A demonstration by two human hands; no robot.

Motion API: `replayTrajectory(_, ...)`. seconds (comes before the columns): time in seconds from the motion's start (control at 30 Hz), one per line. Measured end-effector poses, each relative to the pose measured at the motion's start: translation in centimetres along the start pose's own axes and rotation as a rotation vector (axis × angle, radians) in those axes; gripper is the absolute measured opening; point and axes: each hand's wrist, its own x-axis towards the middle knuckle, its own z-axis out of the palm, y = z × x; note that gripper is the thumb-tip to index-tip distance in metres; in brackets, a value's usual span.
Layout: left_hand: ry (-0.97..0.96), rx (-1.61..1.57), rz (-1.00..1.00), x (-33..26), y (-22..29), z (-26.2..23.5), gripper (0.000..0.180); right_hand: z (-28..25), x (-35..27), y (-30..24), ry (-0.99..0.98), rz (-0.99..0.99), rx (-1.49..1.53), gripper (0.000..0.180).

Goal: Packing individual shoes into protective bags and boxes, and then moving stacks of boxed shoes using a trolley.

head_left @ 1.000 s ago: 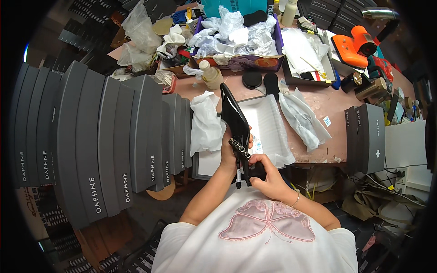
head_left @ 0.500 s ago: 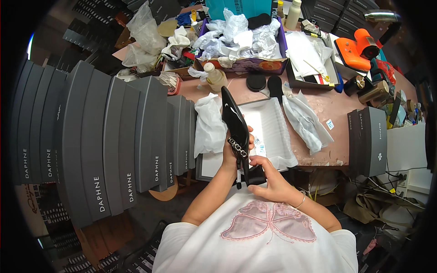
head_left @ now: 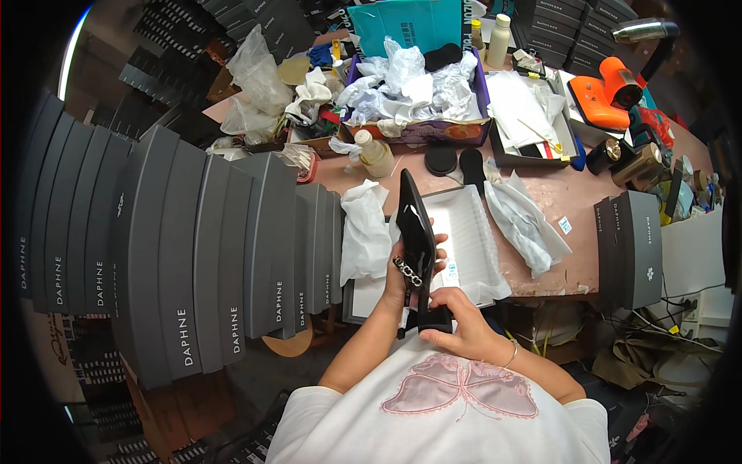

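A black pointed shoe (head_left: 418,232) with a silver chain stands on end before my chest, toe upward. My left hand (head_left: 395,284) is wrapped round its middle, fingertips showing past the far side. With thumb and forefinger, my right hand (head_left: 469,328) grips the heel (head_left: 437,319) at the shoe's lower end. Just beyond lies an open shoe box (head_left: 493,283) lined with white paper. Crumpled white tissue paper (head_left: 363,236) rests at its left, and a paper-wrapped bundle (head_left: 525,224) at its right.
Grey shoe boxes (head_left: 166,263) stand in a long row at left; several more (head_left: 641,247) are at the table's right edge. Behind are a bottle (head_left: 374,155), a purple carton (head_left: 483,131) of crumpled paper, a black tray (head_left: 533,158) and an orange device (head_left: 599,104).
The whole view has shifted slightly, so the table and boxes appear lower and further right. Both hands keep their hold on the shoe, which is tilted about as before.
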Motion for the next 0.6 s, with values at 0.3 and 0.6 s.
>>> replayTrajectory(0.3,0.078,0.596,0.101,-1.5,4.5,0.6,0.061,-0.7,-0.1,1.2,-0.031,0.062,0.244,0.047)
replayTrajectory(0.6,0.211,-0.081,0.134,1.4,1.6,-0.8,0.058,-1.8,-0.6,4.5,0.214,0.538,1.858,0.071)
